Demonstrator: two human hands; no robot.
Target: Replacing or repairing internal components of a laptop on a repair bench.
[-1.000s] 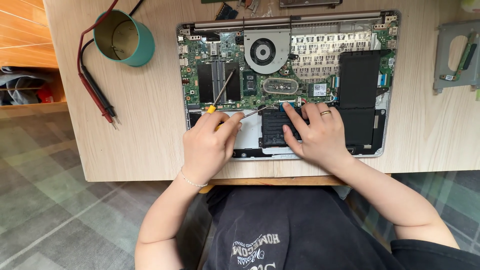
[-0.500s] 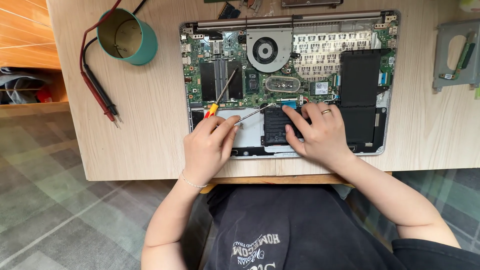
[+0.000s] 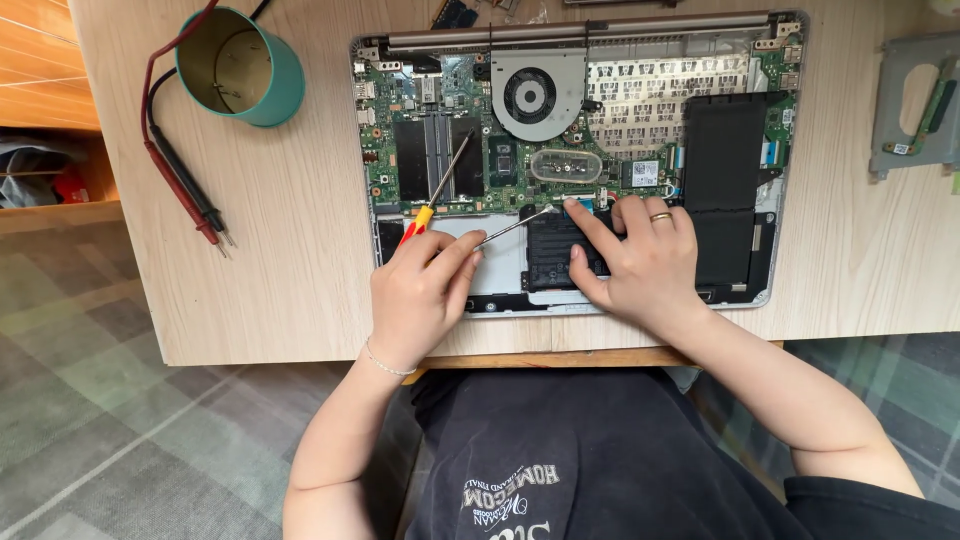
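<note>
An opened laptop (image 3: pixel 770 290) lies on the wooden table with its green circuit board, round fan (image 3: pixel 530 95) and black battery (image 3: pixel 722 150) exposed. My left hand (image 3: pixel 420 295) rests on the laptop's front edge. It grips a screwdriver (image 3: pixel 438 195) with a red and yellow handle pointing up over the board, together with a thin metal tool (image 3: pixel 515 226) pointing right. My right hand (image 3: pixel 640 260), with a ring on it, lies on a black flat part (image 3: pixel 548 255). Its index finger touches a small connector where the thin tool's tip ends.
A teal cup (image 3: pixel 240 68) stands at the table's back left, with red and black meter probes (image 3: pixel 185 195) beside it. A grey metal bracket (image 3: pixel 915 105) lies at the right edge. The table's front edge runs just below my hands.
Both hands stay almost in place over the laptop's front. The thin tool's tip has crept slightly right toward my right index finger.
</note>
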